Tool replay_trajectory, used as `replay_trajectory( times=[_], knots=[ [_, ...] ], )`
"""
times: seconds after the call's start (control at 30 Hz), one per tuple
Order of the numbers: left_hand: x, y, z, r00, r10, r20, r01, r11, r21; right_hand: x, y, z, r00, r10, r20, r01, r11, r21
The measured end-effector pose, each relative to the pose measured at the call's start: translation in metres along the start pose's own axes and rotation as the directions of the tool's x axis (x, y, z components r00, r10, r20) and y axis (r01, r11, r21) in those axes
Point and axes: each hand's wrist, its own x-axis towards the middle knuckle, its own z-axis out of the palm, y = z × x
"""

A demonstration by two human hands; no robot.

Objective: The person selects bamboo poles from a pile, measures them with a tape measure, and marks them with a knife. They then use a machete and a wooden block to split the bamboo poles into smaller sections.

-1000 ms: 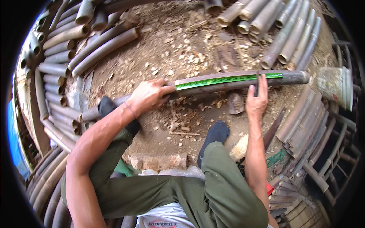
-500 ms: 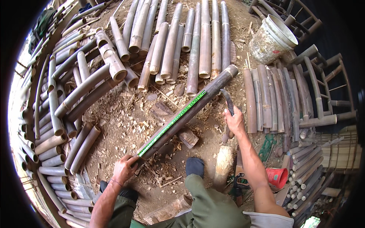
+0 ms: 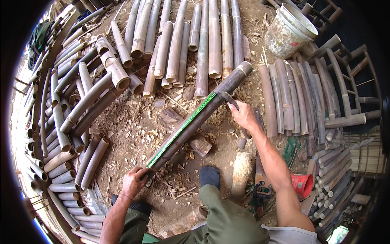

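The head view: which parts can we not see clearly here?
- Near end of the bamboo pole: covered by the left hand.
- Dark tool in the right hand: its handle is hidden in the fist.
- Red container: partly behind the right forearm.
- Items beside the chopping block: too small to identify.

No packages, labels, signs or screens anywhere in view.

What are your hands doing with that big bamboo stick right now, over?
Left hand grips the dark bamboo pole and green tape measure at the near end. Right hand holds a blade against the pole. Wood block underneath.
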Motion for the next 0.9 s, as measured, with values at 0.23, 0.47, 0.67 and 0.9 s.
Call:
replay_trajectory(
  times=[0.23, 0.47, 0.67, 0.9],
  knots=[
    [0.0, -0.001, 0.001, 1.0, 0.01, -0.002, -0.01, 1.0, -0.008, -0.003, -0.001, 0.0, 0.999, 0.026, 0.024, -0.026, 1.0, 0.005],
    [-0.001, 0.0, 0.0, 1.0, -0.008, 0.016, 0.008, 1.0, 0.002, -0.006, -0.024, -0.002, 0.999, 0.046, 0.027, -0.038, 0.969, -0.243],
    [0.004, -0.001, 0.004, 1.0, 0.021, 0.017, -0.021, 1.0, -0.004, -0.046, 0.019, -0.036, 0.984, 0.153, 0.091, -0.098, 0.893, -0.439],
    [-0.003, -0.015, 0.003, 0.996, 0.082, -0.016, -0.082, 0.996, 0.024, -0.135, -0.002, 0.01, 0.97, 0.232, 0.076, -0.24, 0.962, 0.128]
  ],
)
